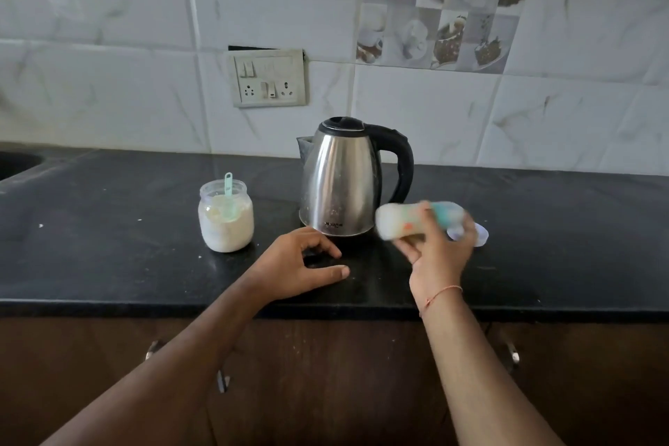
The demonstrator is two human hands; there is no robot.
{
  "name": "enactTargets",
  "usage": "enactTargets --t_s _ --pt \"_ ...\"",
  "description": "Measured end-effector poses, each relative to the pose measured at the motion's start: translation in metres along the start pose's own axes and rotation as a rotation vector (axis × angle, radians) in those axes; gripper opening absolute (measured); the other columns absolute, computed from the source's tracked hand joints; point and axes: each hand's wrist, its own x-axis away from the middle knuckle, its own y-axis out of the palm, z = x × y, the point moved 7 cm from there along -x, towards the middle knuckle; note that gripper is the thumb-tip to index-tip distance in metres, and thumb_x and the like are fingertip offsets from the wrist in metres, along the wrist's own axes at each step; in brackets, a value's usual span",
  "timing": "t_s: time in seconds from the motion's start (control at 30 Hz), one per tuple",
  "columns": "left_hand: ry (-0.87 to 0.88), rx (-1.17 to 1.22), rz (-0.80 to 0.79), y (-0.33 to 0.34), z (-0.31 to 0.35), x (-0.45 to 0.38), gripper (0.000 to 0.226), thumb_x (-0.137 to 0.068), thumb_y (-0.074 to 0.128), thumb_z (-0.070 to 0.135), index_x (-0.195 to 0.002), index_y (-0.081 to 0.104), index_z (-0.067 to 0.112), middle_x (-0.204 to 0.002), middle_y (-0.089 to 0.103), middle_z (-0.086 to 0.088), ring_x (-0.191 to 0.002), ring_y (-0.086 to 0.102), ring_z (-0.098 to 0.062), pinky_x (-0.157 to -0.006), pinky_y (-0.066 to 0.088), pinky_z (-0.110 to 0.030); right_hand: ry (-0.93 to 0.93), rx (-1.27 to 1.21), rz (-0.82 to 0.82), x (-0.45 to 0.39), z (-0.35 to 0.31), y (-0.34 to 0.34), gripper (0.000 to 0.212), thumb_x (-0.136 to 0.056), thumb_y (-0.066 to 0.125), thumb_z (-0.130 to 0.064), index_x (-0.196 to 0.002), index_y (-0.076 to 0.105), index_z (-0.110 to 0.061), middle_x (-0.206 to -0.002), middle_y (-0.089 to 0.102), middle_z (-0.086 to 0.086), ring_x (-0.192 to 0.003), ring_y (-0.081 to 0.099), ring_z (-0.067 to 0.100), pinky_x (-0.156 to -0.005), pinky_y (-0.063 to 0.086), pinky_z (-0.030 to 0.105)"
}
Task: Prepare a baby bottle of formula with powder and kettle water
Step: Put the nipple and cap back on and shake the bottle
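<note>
My right hand (pixel 440 253) grips a baby bottle (pixel 402 221) held sideways above the black counter (pixel 108 264); the bottle is blurred, holds milky white liquid and has a teal collar. A steel kettle (pixel 344 177) with a black handle stands just behind, lid down. An open jar of white powder (pixel 226 219) with a green scoop (pixel 228 192) in it stands to the kettle's left. My left hand (pixel 307 264) rests on the counter in front of the kettle, fingers loosely curled, holding nothing.
A translucent cap or lid (pixel 479 233) lies on the counter behind my right hand. A switch and socket plate (pixel 268 78) is on the tiled wall. A sink edge (pixel 18 163) shows at far left. Cabinet handles (pixel 512 351) sit below the counter front.
</note>
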Motion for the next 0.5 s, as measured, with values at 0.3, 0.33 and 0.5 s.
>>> enactTargets --t_s 0.3,0.33,0.5 --pt "-0.002 0.03 0.013 0.0 0.001 0.001 0.047 -0.075 0.091 0.062 -0.114 0.075 0.042 -0.11 0.075 0.018 -0.11 0.07 -0.001 -0.101 0.059 -0.034 0.025 -0.04 0.012 0.0 -0.004 -0.005 0.067 -0.094 0.084 -0.016 -0.145 0.045 -0.034 -0.133 0.064 0.007 -0.112 0.076 0.032 -0.072 0.067 0.049" --pt "0.003 0.035 0.017 0.0 0.001 0.002 0.05 -0.073 0.09 0.065 -0.115 0.074 0.041 -0.11 0.075 0.018 -0.109 0.07 -0.001 -0.101 0.059 -0.034 0.04 0.016 -0.055 0.004 -0.005 0.002 0.066 -0.094 0.084 -0.016 -0.145 0.046 -0.035 -0.132 0.065 0.007 -0.11 0.076 0.031 -0.072 0.067 0.049" --pt "-0.005 0.033 0.002 -0.001 0.002 0.003 0.052 -0.074 0.09 0.064 -0.117 0.073 0.041 -0.111 0.075 0.018 -0.11 0.07 -0.001 -0.102 0.059 -0.036 0.011 0.078 -0.055 0.011 -0.005 0.003 0.064 -0.091 0.085 -0.012 -0.14 0.05 -0.033 -0.129 0.067 0.006 -0.114 0.075 0.031 -0.072 0.068 0.05"
